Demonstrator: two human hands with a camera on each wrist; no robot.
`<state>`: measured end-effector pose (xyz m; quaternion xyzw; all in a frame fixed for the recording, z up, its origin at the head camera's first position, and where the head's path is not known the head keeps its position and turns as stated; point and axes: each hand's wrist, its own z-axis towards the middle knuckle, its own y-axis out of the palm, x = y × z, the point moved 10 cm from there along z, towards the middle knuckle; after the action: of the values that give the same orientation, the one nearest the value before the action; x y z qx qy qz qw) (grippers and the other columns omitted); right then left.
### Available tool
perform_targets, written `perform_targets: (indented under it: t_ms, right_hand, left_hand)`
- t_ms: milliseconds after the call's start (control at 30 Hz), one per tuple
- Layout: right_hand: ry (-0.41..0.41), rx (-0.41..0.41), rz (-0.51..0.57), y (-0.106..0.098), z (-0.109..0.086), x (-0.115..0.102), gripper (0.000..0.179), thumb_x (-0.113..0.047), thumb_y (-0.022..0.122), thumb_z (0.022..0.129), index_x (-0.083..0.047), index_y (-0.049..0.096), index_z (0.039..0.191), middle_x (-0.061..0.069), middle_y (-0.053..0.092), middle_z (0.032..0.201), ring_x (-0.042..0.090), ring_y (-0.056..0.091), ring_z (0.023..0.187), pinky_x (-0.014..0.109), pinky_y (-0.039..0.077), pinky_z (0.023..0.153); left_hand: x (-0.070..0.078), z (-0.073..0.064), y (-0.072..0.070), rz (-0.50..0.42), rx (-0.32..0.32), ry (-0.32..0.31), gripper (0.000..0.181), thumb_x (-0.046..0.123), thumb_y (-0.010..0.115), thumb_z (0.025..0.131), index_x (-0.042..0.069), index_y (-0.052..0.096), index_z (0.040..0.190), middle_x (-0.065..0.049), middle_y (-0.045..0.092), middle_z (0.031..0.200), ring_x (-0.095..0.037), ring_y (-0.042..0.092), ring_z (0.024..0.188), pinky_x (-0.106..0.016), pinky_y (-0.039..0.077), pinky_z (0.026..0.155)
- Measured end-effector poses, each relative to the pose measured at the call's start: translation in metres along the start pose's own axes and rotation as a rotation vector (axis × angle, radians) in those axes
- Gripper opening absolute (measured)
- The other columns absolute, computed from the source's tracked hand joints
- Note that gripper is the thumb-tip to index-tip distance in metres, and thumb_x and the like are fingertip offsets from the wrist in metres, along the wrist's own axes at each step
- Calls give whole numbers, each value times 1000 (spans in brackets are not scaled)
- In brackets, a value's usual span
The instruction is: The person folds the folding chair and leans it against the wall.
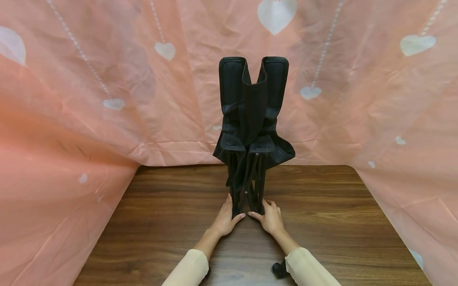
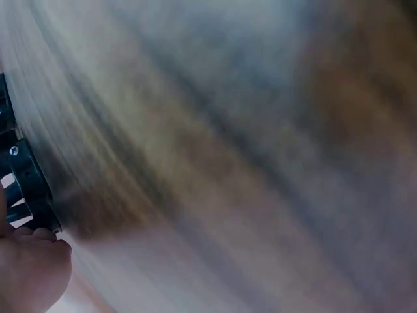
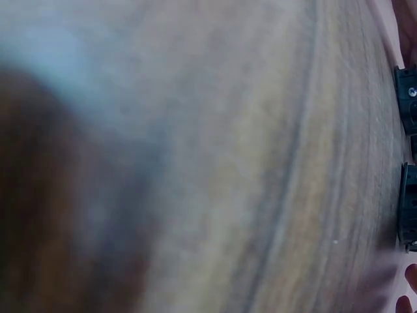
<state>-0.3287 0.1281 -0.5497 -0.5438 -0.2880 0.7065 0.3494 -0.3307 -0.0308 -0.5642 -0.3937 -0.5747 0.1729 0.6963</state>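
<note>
A black folding chair (image 1: pixel 255 115) stands upright on the wooden table, its fabric bunched between two raised back panels and its legs drawn close together. My left hand (image 1: pixel 224 220) holds the lower left legs, thumb across the front and fingers along the outer side. On the other side, my right hand (image 1: pixel 272 219) grips the lower right legs in much the same way. In the left wrist view, black plastic feet (image 2: pixel 29 179) show beside the hand's fingers. The right wrist view catches similar feet (image 3: pixel 408 208) at its edge, with only fingertips visible.
The brown wood-grain table (image 1: pixel 161 214) spreads out on both sides of the chair. A pink cloth with white hearts (image 1: pixel 193 83) hangs behind and along both sides. A small black device (image 1: pixel 280 270) sits at the right wrist, by the cream sleeve.
</note>
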Motion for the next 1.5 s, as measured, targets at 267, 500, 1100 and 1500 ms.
perform_targets:
  t_ms: [267,500,1100,1500]
  right_hand:
    - [17,4,-1,1,13,4,68,-45,76,76,-10,59,132,21,68,117,41,55,118,54,43,95]
    - [47,-36,-9,8,20,5,74,-48,75,78,-11,53,138,21,66,120,40,55,118,53,43,95]
    - [93,-3,-26,12,36,8,68,-47,75,77,-8,58,130,18,69,117,39,56,116,51,43,89]
    - [170,-46,-41,14,34,12,73,-49,73,79,-6,55,134,21,64,125,39,49,124,50,40,95]
  left_hand:
    - [-3,13,-4,82,-8,-27,90,41,58,95,-4,6,153,-23,16,160,-37,25,147,-48,28,119]
    - [-4,20,-6,139,-3,-30,85,36,57,97,-8,9,152,-25,19,159,-36,26,146,-47,25,121]
    - [-2,27,-4,255,-16,-77,72,31,49,102,-8,15,151,-22,18,160,-32,22,149,-43,23,123]
    - [-3,24,1,385,-30,-90,65,31,44,103,-7,21,150,-20,24,159,-30,27,148,-40,26,122]
